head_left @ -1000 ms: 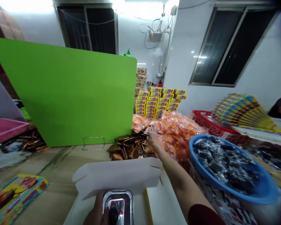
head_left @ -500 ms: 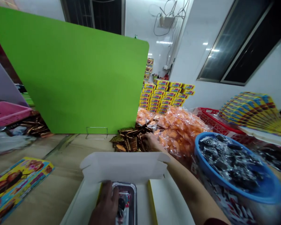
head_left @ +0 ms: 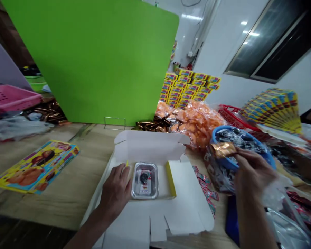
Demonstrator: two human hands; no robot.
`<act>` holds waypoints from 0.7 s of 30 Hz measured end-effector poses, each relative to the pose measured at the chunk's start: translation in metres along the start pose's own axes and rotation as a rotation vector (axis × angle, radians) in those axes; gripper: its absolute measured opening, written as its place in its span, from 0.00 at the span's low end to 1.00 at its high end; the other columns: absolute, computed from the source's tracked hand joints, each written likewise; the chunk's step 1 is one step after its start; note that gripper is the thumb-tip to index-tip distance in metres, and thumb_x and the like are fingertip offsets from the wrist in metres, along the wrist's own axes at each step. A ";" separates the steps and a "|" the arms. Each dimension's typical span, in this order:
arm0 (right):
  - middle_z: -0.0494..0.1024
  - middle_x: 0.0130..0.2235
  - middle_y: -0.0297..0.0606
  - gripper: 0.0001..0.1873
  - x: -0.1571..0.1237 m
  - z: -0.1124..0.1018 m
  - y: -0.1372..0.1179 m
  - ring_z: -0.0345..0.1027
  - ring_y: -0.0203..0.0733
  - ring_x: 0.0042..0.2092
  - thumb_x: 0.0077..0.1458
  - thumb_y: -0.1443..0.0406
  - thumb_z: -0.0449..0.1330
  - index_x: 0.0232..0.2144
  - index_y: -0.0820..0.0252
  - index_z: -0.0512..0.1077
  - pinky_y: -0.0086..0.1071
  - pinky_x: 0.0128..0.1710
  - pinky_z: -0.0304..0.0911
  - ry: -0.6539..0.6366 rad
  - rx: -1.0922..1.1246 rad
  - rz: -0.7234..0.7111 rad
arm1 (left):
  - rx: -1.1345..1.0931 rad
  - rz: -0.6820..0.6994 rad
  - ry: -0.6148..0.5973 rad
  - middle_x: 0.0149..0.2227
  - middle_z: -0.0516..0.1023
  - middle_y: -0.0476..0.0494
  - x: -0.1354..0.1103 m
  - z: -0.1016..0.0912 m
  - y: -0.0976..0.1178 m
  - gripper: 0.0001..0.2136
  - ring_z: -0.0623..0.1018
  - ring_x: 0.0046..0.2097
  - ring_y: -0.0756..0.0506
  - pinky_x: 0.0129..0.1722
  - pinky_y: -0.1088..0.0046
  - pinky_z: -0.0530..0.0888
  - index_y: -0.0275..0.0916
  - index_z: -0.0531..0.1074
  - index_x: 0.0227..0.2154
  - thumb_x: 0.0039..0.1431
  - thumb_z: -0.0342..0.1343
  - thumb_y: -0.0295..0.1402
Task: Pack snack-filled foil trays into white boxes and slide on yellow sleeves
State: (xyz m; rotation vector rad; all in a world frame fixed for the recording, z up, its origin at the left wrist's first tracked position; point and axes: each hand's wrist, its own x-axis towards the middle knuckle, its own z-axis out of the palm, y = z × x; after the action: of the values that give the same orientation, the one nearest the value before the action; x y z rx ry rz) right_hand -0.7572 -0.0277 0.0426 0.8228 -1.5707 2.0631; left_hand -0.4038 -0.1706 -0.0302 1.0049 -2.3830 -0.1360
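An unfolded white cardboard box (head_left: 189, 204) lies before me, its back panel raised and a yellow-edged side wall standing. Inside sits a foil tray (head_left: 134, 193) containing a small packet with a dark round piece on it. My left hand (head_left: 115, 190) bends its fingers over the box's left wall, close beside the tray; its fingertips are partly hidden. Over on the right, my right hand (head_left: 254, 173) pinches a shiny gold-brown foil packet (head_left: 224, 149), held up in front of the blue basin (head_left: 271, 160) of dark wrapped pieces.
Brown foil packets (head_left: 151, 125) and bagged orange pieces (head_left: 197, 117) are heaped behind the box. Stacked yellow boxes (head_left: 189, 84) and a green board (head_left: 101, 65) stand farther back. A printed box (head_left: 41, 166) lies left; small red sachets (head_left: 206, 186) lie right.
My right hand has come from the brown foil pile to the right, with a foil packet now in it. My left hand has shifted off the tray to the box's left wall. The view has tilted down.
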 end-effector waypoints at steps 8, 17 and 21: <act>0.76 0.34 0.39 0.04 -0.121 0.068 -0.054 0.72 0.42 0.39 0.49 0.71 0.59 0.25 0.59 0.72 0.36 0.39 0.68 -0.992 0.279 0.279 | -0.266 -0.147 -0.152 0.47 0.71 0.37 -0.016 0.009 -0.010 0.15 0.74 0.47 0.41 0.47 0.62 0.73 0.35 0.63 0.47 0.55 0.47 0.26; 0.76 0.42 0.45 0.07 -0.159 0.095 -0.025 0.68 0.45 0.45 0.49 0.74 0.55 0.29 0.61 0.71 0.36 0.44 0.62 -1.296 -0.241 -0.154 | -0.324 -0.098 -0.090 0.40 0.72 0.41 -0.019 0.007 -0.010 0.07 0.75 0.42 0.45 0.43 0.67 0.73 0.39 0.68 0.38 0.61 0.45 0.32; 0.77 0.30 0.44 0.08 -0.164 0.065 -0.031 0.70 0.48 0.34 0.53 0.68 0.56 0.37 0.64 0.70 0.41 0.41 0.59 -1.286 -0.666 -0.240 | -0.198 -0.110 -0.121 0.46 0.70 0.34 -0.010 0.006 -0.005 0.07 0.70 0.50 0.38 0.48 0.58 0.71 0.37 0.70 0.29 0.58 0.50 0.33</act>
State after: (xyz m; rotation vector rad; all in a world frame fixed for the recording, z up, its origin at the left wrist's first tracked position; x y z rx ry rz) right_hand -0.6031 -0.0781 -0.0333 2.0582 -2.3160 0.5761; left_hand -0.3979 -0.1676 -0.0410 1.0581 -2.3655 -0.4765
